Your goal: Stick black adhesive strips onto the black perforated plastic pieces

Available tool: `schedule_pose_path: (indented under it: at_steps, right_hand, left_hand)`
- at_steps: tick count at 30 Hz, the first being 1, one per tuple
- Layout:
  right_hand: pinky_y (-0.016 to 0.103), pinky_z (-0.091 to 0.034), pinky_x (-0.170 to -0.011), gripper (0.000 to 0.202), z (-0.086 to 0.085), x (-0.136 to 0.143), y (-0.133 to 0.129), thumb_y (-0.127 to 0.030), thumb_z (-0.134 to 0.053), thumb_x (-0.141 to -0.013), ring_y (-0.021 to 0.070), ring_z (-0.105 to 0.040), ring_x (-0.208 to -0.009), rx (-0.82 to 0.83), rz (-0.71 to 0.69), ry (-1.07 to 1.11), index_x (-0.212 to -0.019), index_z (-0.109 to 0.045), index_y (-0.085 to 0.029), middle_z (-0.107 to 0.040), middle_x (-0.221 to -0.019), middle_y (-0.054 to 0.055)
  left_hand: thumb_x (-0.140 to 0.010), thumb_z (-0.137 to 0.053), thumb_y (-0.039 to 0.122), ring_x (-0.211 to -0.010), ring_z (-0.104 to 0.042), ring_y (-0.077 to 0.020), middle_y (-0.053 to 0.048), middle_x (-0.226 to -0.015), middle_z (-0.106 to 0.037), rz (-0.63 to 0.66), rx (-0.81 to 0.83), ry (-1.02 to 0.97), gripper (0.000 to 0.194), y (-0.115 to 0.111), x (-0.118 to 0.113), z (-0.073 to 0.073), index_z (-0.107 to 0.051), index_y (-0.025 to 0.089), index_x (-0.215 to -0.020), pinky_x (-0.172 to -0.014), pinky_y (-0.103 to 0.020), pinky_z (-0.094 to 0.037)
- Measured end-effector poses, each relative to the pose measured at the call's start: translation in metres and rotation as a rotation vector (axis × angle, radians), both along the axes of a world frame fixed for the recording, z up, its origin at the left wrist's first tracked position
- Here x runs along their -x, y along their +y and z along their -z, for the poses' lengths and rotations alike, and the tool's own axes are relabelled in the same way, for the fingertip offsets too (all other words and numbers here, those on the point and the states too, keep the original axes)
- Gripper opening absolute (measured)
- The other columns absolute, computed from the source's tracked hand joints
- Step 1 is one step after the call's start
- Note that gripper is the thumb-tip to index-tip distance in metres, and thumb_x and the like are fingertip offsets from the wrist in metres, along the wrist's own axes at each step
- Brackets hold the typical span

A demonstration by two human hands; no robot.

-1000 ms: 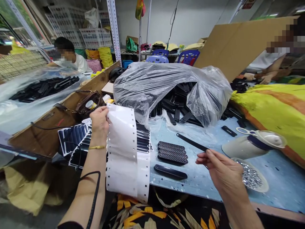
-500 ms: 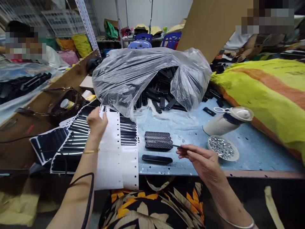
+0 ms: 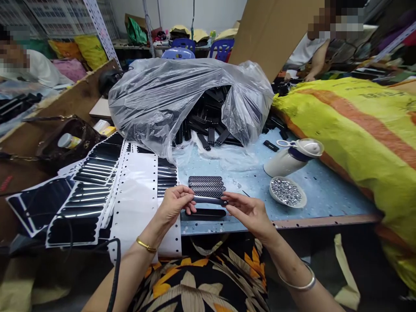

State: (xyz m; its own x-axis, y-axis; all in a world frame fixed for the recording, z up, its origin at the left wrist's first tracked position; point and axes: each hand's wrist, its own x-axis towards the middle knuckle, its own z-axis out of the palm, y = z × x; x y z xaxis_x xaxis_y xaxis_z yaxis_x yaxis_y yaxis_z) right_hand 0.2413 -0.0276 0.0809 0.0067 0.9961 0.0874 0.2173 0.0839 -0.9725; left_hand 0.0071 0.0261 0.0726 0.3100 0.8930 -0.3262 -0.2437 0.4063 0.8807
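Note:
My left hand [image 3: 178, 201] pinches the left end of a thin, glossy black strip [image 3: 208, 199]. My right hand [image 3: 248, 210] has its fingertips closed at the strip's other end, so it is stretched level between both hands. Just behind it, several black perforated pieces [image 3: 205, 184] lie side by side on the table. A smooth black rounded bar [image 3: 206, 214] rests in front, close to my left fingertips. Left of my hands are white sheets [image 3: 134, 190] and sheets of black rounded strips [image 3: 76, 208].
A clear plastic bag [image 3: 149, 99] full of black parts stands behind. To the right are a bowl of small silvery pieces [image 3: 286, 192], a white pump bottle [image 3: 289, 160] and a large yellow sack [image 3: 364, 117]. A brown handbag [image 3: 55, 138] sits left. Other people sit at both sides.
My left hand has come from above the sheets to the strip's left end. Both hands now hold the strip in front of the perforated pieces. The view has turned slightly right.

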Motion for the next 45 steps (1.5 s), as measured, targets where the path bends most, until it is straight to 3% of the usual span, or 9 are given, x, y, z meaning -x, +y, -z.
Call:
schedule_pose_path:
  at_steps: [3, 6, 14, 18, 23, 27, 32, 39, 45]
  right_hand:
    - [0.028, -0.058, -0.054, 0.022, -0.002, 0.001, 0.004, -0.028, -0.074, -0.077, 0.02, -0.071, -0.071, -0.213, 0.062, -0.274, -0.098, -0.078, -0.021, -0.076, -0.087, 0.008]
    - [0.03, -0.058, -0.059, 0.016, -0.002, 0.003, 0.008, -0.026, -0.07, -0.082, 0.0196, -0.069, -0.069, -0.362, -0.057, -0.415, -0.095, -0.078, -0.021, -0.075, -0.08, 0.007]
    - [0.029, -0.055, -0.06, 0.017, 0.007, 0.0, 0.009, -0.022, -0.058, -0.093, 0.0173, -0.067, -0.067, -0.456, -0.228, -0.556, -0.098, -0.073, -0.018, -0.071, -0.078, 0.007]
    - [0.029, -0.055, -0.059, 0.017, 0.0, -0.005, 0.005, -0.022, -0.056, -0.094, 0.0174, -0.066, -0.066, -0.461, -0.192, -0.58, -0.093, -0.072, -0.017, -0.07, -0.076, 0.007]
    - [0.029, -0.054, -0.055, 0.012, -0.008, -0.032, 0.007, -0.027, -0.063, -0.089, 0.0171, -0.065, -0.06, -0.364, 0.031, -0.607, -0.088, -0.074, -0.02, -0.072, -0.073, 0.005]
    - [0.027, -0.052, -0.048, 0.015, 0.01, -0.043, 0.017, -0.034, -0.069, -0.084, 0.0165, -0.065, -0.054, -0.19, 0.063, -0.525, -0.084, -0.076, -0.022, -0.075, -0.072, 0.003]
    - [0.026, -0.054, -0.051, 0.016, 0.037, -0.032, 0.03, -0.033, -0.065, -0.085, 0.0169, -0.067, -0.056, -0.24, 0.028, -0.577, -0.08, -0.075, -0.021, -0.075, -0.07, 0.004]
    - [0.029, -0.058, -0.058, 0.016, 0.035, -0.036, 0.022, -0.03, -0.061, -0.09, 0.0193, -0.071, -0.065, -0.349, -0.161, -0.665, -0.086, -0.073, -0.021, -0.075, -0.077, 0.006]
    - [0.032, -0.063, -0.068, 0.014, 0.033, -0.034, 0.028, -0.024, -0.062, -0.089, 0.0227, -0.075, -0.078, -0.402, -0.22, -0.671, -0.092, -0.075, -0.021, -0.078, -0.087, 0.009]
  left_hand:
    - [-0.06, -0.085, 0.038, -0.045, -0.065, -0.0154, -0.004, -0.055, -0.068, 0.003, -0.013, 0.003, 0.036, -0.001, -0.001, 0.001, -0.065, 0.013, -0.074, -0.039, -0.019, -0.045]
    - [-0.061, -0.085, 0.04, -0.045, -0.066, -0.0162, -0.004, -0.056, -0.068, 0.023, -0.015, -0.019, 0.037, -0.003, -0.003, 0.001, -0.064, 0.014, -0.074, -0.039, -0.02, -0.046]
    - [-0.061, -0.084, 0.042, -0.044, -0.066, -0.0162, -0.004, -0.054, -0.068, 0.008, -0.044, 0.007, 0.036, -0.005, -0.001, 0.002, -0.065, 0.014, -0.072, -0.038, -0.02, -0.047]
    - [-0.067, -0.078, 0.041, -0.05, -0.07, -0.019, -0.006, -0.062, -0.071, 0.041, -0.155, 0.186, 0.031, -0.004, 0.0, 0.004, -0.071, 0.013, -0.077, -0.037, -0.02, -0.047]
    - [-0.071, -0.071, 0.036, -0.049, -0.065, -0.0156, -0.003, -0.062, -0.069, -0.105, -0.361, 0.539, 0.03, 0.004, 0.01, 0.014, -0.075, 0.013, -0.09, -0.043, -0.022, -0.047]
    - [-0.066, -0.073, 0.023, -0.051, -0.061, -0.0128, -0.001, -0.065, -0.069, -0.028, -0.518, 0.722, 0.023, 0.013, 0.013, 0.024, -0.075, 0.015, -0.087, -0.054, -0.025, -0.049]
    - [-0.066, -0.07, 0.013, -0.052, -0.057, -0.0122, 0.003, -0.057, -0.063, 0.126, -0.611, 0.86, 0.018, 0.017, 0.003, 0.027, -0.075, 0.017, -0.082, -0.058, -0.025, -0.046]
    - [-0.066, -0.067, 0.009, -0.053, -0.055, -0.0111, 0.004, -0.056, -0.06, 0.12, -0.511, 0.738, 0.02, 0.015, 0.006, 0.036, -0.074, 0.016, -0.083, -0.056, -0.023, -0.044]
    - [-0.064, -0.069, 0.011, -0.054, -0.056, -0.0105, 0.002, -0.06, -0.063, 0.102, -0.406, 0.578, 0.027, 0.014, 0.01, 0.043, -0.076, 0.013, -0.09, -0.055, -0.022, -0.046]
